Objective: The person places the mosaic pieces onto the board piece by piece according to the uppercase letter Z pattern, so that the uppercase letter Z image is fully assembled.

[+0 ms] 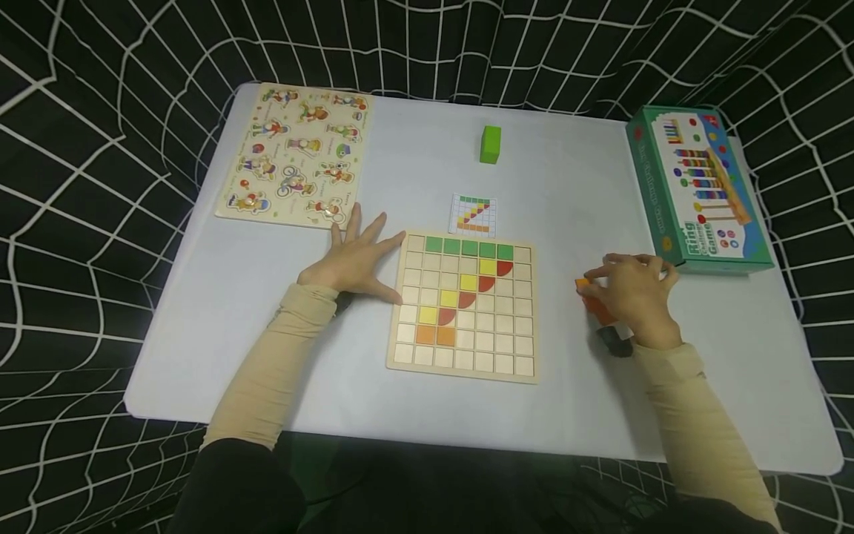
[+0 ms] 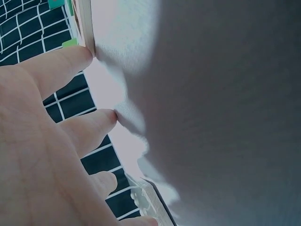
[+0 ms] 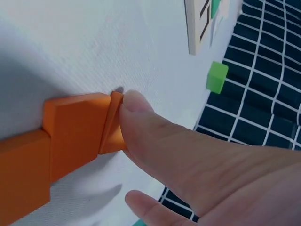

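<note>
A wooden grid board (image 1: 494, 363) lies in the middle of the table, holding a row of green squares, yellow squares and red quarter-rounds on a diagonal, and two orange squares (image 1: 436, 335). My left hand (image 1: 348, 261) is spread at its left side. The thumb and index fingertips are right at the board's edge, also seen in the left wrist view. To the board's right, my right hand (image 1: 634, 297) pinches an orange tile (image 3: 114, 134) at the end of a row of orange blocks (image 3: 77, 134). The thumb presses on this tile, and the other fingers are mostly hidden there.
Behind the board lies a small pattern card (image 1: 474, 215), with a green block (image 1: 490, 144) farther back. A picture puzzle board (image 1: 300, 156) occupies the back left. The green game box (image 1: 700, 193) stands at the back right. White netting (image 1: 400, 44) surrounds the table.
</note>
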Available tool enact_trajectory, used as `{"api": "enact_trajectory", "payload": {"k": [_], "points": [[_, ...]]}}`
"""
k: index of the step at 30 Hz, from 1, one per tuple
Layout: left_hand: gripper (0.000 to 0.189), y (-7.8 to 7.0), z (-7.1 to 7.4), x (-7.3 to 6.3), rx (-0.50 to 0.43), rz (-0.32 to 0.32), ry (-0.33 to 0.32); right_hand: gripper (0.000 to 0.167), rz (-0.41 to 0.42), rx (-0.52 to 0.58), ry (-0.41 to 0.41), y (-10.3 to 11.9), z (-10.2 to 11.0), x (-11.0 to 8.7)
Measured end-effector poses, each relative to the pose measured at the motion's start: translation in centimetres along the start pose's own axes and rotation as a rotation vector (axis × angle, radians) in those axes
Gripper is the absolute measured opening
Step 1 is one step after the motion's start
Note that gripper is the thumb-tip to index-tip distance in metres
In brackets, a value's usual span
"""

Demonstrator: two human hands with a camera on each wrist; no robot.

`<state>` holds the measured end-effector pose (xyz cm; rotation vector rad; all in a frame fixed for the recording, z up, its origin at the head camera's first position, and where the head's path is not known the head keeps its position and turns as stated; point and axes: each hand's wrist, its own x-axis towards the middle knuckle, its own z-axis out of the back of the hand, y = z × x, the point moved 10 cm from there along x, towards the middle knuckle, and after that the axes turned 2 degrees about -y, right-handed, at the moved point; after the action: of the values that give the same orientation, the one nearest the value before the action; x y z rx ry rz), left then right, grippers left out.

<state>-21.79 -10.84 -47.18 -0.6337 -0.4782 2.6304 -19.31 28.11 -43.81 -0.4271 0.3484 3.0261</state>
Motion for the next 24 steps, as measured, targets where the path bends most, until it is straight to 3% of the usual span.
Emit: {"api": "enact_trajectory", "payload": {"k": [9,15,19,24], "points": [[0.119,0.0,0.0,0.0,-0.002,0.000,0.001,0.031,0.031,0.092,0.004,-0.6,0.1,0.0],[0.118,-0.1,0.1,-0.1,-0.008,0.001,-0.002,0.034,0.037,0.048,0.026,-0.6,-0.2,-0.1],[0.118,-0.1,0.1,-0.1,-0.014,0.001,-0.003,0.029,0.045,0.054,-0.027,-0.3,0.1,-0.1],[0.118,0.0,0.1,-0.1,-0.016,0.000,-0.003,0.026,0.098,0.172,-0.116,1.1,1.5,-0.1]]}}
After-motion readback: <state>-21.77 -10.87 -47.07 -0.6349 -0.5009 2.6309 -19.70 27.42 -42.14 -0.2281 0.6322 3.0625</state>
